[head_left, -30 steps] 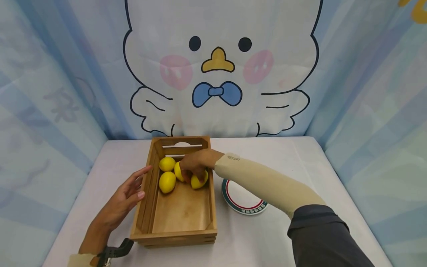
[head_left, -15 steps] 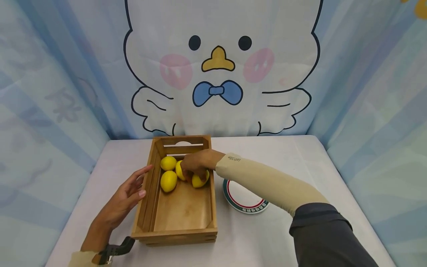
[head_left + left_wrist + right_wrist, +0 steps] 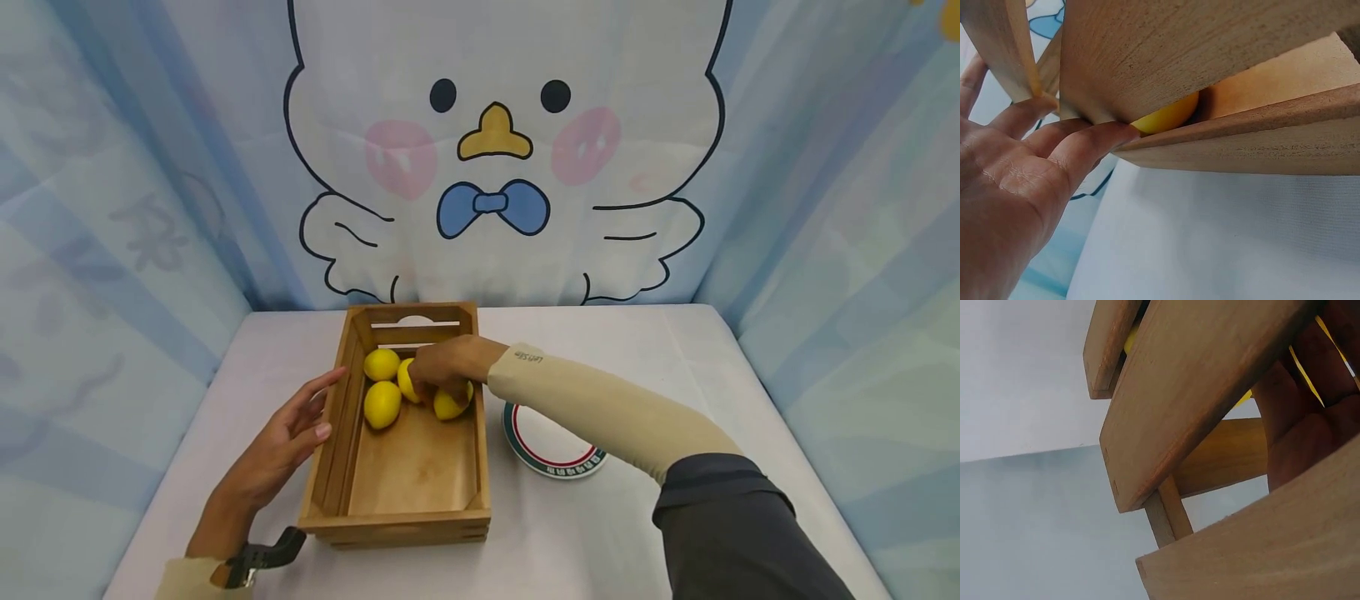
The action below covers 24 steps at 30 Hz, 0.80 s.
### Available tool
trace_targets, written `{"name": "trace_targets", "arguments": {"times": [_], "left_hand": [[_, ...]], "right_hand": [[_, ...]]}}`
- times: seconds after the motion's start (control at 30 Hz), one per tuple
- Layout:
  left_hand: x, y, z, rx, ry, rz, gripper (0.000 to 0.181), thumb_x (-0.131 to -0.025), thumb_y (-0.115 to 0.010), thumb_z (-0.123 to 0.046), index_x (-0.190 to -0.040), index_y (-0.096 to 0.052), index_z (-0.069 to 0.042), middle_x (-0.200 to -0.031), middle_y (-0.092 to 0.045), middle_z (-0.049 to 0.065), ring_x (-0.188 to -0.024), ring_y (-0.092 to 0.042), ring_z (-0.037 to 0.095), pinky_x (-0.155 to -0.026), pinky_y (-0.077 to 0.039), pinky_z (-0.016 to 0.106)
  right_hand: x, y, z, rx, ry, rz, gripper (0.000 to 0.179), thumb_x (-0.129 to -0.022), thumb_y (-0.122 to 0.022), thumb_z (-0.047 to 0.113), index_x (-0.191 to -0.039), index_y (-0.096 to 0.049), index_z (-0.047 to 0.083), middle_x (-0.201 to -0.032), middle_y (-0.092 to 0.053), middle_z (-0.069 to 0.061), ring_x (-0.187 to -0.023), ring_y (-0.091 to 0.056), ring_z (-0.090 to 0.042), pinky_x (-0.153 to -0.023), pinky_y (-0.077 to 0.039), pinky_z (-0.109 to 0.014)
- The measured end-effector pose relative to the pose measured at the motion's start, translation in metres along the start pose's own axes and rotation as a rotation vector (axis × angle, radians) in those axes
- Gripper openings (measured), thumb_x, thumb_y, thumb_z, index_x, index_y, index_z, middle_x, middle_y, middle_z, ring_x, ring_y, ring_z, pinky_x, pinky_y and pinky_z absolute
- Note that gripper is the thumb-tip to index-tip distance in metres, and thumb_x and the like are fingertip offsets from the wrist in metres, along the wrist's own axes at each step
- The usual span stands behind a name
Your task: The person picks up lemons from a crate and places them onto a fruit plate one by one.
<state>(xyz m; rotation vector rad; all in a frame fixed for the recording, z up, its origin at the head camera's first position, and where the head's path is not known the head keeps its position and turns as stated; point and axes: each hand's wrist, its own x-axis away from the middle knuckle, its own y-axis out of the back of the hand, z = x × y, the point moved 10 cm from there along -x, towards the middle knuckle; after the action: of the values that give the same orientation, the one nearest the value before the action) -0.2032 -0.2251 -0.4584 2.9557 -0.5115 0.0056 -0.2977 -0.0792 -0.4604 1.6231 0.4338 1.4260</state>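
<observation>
Inside a wooden crate (image 3: 416, 475) lie several yellow lemons, grouped toward its far end. My right hand (image 3: 450, 367) reaches over the crate's right wall, its fingers curled down around the right-hand lemon (image 3: 452, 406). That hand's underside is out of sight in the head view; the right wrist view shows its fingers (image 3: 1319, 365) between the slats with yellow in the gaps. Another lemon (image 3: 407, 382) sits just left of those fingers. My left hand (image 3: 281, 442) rests its fingertips against the crate's left wall, fingers extended; in the left wrist view a lemon (image 3: 1169, 115) shows behind the slats.
Right of the crate, a round plate (image 3: 551, 446) with a green and red rim lies partly under my right forearm. Two more lemons, one at the back left (image 3: 382, 364) and one in front of it (image 3: 382, 405), sit in the crate. Patterned curtains surround the white-covered table (image 3: 585, 542).
The whole scene has shifted slightly right and up in the head view. Both hands, the crate and the lemons keep almost the same places relative to each other.
</observation>
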Motion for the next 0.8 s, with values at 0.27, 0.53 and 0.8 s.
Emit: {"name": "trace_targets", "arguments": {"times": [0.27,0.53,0.8], "left_hand": [[-0.001,-0.001,-0.001,-0.01,-0.004,0.003,0.07,-0.11,-0.052,-0.011,-0.171,-0.023,-0.029,-0.181,-0.005,0.01,-0.164,0.001,0.051,-0.118,-0.022,0.076],[0.001,0.001,0.0,0.016,0.0,-0.001,0.07,-0.11,-0.052,-0.011,-0.171,-0.022,-0.028,-0.181,-0.004,0.009,-0.164,0.005,0.051,-0.118,-0.018,0.08],[0.0,0.001,0.001,0.019,0.012,-0.002,0.07,-0.11,-0.053,-0.012,-0.17,-0.023,-0.028,-0.181,-0.005,0.011,-0.164,0.004,0.051,-0.118,-0.018,0.08]], "right_hand": [[0.001,0.002,-0.002,-0.139,0.054,0.007,0.049,-0.073,-0.098,0.008,-0.118,-0.083,0.021,-0.117,-0.075,0.005,-0.104,-0.061,-0.012,-0.092,-0.059,-0.028],[0.002,0.006,-0.004,-0.321,0.09,0.042,0.049,-0.071,-0.1,0.013,-0.116,-0.083,0.021,-0.114,-0.075,0.009,-0.107,-0.061,-0.011,-0.093,-0.055,-0.024],[0.005,0.01,0.006,-0.48,0.234,0.048,0.048,-0.071,-0.099,0.007,-0.115,-0.085,0.02,-0.113,-0.079,0.012,-0.111,-0.065,-0.002,-0.101,-0.053,-0.018]]}}
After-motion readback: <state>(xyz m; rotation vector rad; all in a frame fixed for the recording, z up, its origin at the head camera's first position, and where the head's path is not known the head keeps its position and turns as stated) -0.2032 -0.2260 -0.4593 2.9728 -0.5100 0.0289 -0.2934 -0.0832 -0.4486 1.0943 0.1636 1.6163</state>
